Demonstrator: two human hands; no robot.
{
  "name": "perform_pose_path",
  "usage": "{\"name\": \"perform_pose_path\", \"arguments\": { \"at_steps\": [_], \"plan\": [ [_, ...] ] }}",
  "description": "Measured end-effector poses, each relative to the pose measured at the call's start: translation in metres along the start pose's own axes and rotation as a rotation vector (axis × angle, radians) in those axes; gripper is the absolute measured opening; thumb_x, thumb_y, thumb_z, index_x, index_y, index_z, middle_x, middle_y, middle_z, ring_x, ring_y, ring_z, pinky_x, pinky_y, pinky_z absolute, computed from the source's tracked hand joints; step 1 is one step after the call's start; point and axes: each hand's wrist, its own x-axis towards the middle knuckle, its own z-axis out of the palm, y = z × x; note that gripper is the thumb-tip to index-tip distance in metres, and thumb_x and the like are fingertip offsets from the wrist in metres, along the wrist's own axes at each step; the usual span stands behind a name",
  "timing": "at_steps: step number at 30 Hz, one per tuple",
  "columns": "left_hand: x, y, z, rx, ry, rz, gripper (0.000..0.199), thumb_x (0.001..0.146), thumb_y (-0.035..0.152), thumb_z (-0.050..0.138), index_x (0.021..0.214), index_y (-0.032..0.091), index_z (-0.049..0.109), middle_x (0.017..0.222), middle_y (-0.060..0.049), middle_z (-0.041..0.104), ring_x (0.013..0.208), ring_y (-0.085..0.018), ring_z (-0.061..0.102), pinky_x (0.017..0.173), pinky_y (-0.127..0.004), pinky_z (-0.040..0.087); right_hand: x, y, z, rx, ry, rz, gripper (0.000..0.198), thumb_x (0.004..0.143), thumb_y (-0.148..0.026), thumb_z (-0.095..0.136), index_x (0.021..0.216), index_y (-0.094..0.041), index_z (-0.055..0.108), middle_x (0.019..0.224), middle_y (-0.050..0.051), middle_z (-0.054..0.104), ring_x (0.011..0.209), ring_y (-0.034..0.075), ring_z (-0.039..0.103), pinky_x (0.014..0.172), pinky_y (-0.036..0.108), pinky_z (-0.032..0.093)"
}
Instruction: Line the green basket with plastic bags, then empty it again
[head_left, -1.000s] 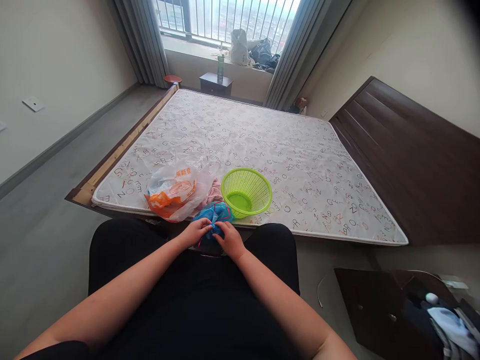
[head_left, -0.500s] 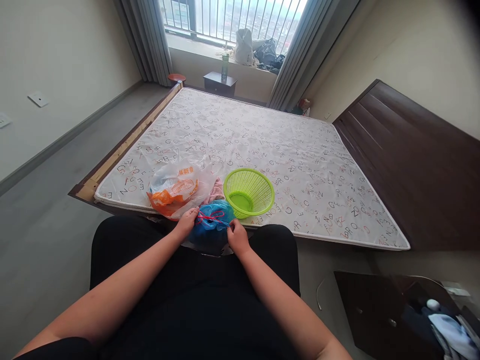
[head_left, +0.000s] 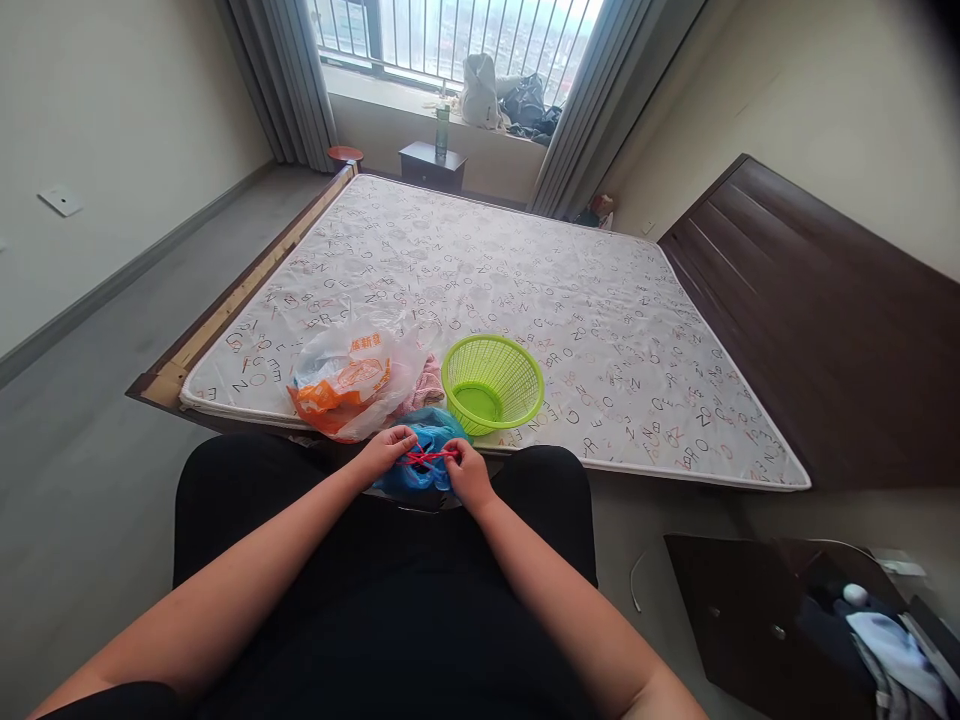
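Note:
A blue plastic bag [head_left: 411, 478] rests at my lap by the mattress edge, with a red drawstring [head_left: 424, 456] looped across its top. My left hand [head_left: 387, 451] pinches the string at its left end. On the other side my right hand [head_left: 468, 473] has its fingers closed on the string's right end. Just beyond the bag stands a green plastic basket [head_left: 480, 403], its inside bare to view. Left of it lies a white and orange plastic bag [head_left: 346, 385], and a pink cloth [head_left: 427, 385] shows between the two.
The letter-printed mattress [head_left: 600, 330] stretches ahead in a wooden bed frame [head_left: 225, 300], with a dark headboard [head_left: 795, 310] at right. A dark nightstand [head_left: 720, 610] with clothes on it stands low right. By the window are a small cabinet [head_left: 433, 168] and a bottle [head_left: 442, 133].
Both hands have moved slightly closer together and now grip the red string above the bag. The view has shifted a little, while the basket and the white and orange bag stay put.

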Motion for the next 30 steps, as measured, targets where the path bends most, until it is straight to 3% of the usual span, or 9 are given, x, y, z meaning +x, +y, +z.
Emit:
{"name": "perform_pose_path", "arguments": {
  "at_steps": [4, 8, 11, 14, 19, 24, 30],
  "plan": [
    [0.001, 0.007, -0.011, -0.014, 0.064, 0.025, 0.061, 0.066, 0.074, 0.079, 0.080, 0.018, 0.059, 0.065, 0.004, 0.054, 0.058, -0.011, 0.046, 0.056, -0.024, 0.037, 0.011, 0.010, -0.010, 0.167, 0.284, 0.212, 0.025, 0.089, -0.047, 0.055, 0.095, -0.023, 0.058, 0.064, -0.003, 0.057, 0.055, 0.017, 0.053, 0.054, 0.029, 0.044],
    [0.002, 0.010, -0.022, 0.086, 0.055, 0.052, 0.055, 0.067, 0.068, 0.081, 0.085, 0.018, 0.065, 0.067, 0.004, 0.056, 0.060, -0.012, 0.047, 0.056, -0.023, 0.035, 0.015, 0.011, -0.013, 0.381, 0.326, 0.303, 0.030, 0.089, -0.054, 0.053, 0.094, -0.025, 0.052, 0.058, -0.005, 0.051, 0.046, 0.017, 0.049, 0.046, 0.029, 0.042],
    [0.001, 0.008, -0.025, 0.266, -0.001, 0.043, 0.048, 0.069, 0.061, 0.083, 0.087, 0.018, 0.073, 0.071, 0.000, 0.065, 0.067, -0.016, 0.056, 0.062, -0.026, 0.041, 0.014, 0.009, -0.010, 0.435, 0.328, 0.285, 0.032, 0.086, -0.055, 0.056, 0.094, -0.024, 0.052, 0.062, -0.003, 0.058, 0.048, 0.016, 0.053, 0.049, 0.029, 0.045],
    [0.000, 0.008, -0.026, 0.311, 0.004, 0.026, 0.046, 0.071, 0.062, 0.080, 0.085, 0.018, 0.077, 0.081, -0.004, 0.074, 0.078, -0.022, 0.063, 0.073, -0.030, 0.047, 0.015, 0.007, -0.010, 0.463, 0.303, 0.269, 0.035, 0.085, -0.057, 0.058, 0.094, -0.023, 0.053, 0.068, 0.000, 0.063, 0.051, 0.017, 0.057, 0.053, 0.031, 0.049],
    [0.003, 0.010, -0.026, 0.196, 0.162, 0.006, 0.053, 0.067, 0.069, 0.076, 0.082, 0.018, 0.076, 0.082, -0.005, 0.075, 0.082, -0.024, 0.065, 0.078, -0.032, 0.050, 0.012, 0.000, -0.012, 0.454, 0.213, 0.209, 0.039, 0.083, -0.060, 0.062, 0.094, -0.023, 0.057, 0.082, 0.005, 0.070, 0.070, 0.022, 0.068, 0.062, 0.033, 0.054],
    [0.011, 0.001, -0.033, 0.035, 0.381, -0.010, 0.064, 0.059, 0.077, 0.075, 0.079, 0.017, 0.071, 0.074, -0.004, 0.070, 0.071, -0.020, 0.059, 0.068, -0.030, 0.047, 0.002, -0.011, -0.015, 0.339, 0.125, 0.072, 0.043, 0.093, -0.064, 0.053, 0.086, -0.022, 0.062, 0.087, 0.007, 0.069, 0.081, 0.021, 0.067, 0.067, 0.031, 0.054],
    [0.015, -0.007, -0.041, 0.065, 0.475, 0.013, 0.061, 0.064, 0.078, 0.069, 0.073, 0.019, 0.064, 0.067, -0.001, 0.062, 0.067, -0.018, 0.054, 0.067, -0.030, 0.044, 0.000, -0.016, -0.015, 0.354, 0.227, 0.027, 0.055, 0.098, -0.070, 0.041, 0.088, -0.021, 0.063, 0.092, 0.008, 0.070, 0.079, 0.020, 0.068, 0.066, 0.031, 0.054]
  ]
}}
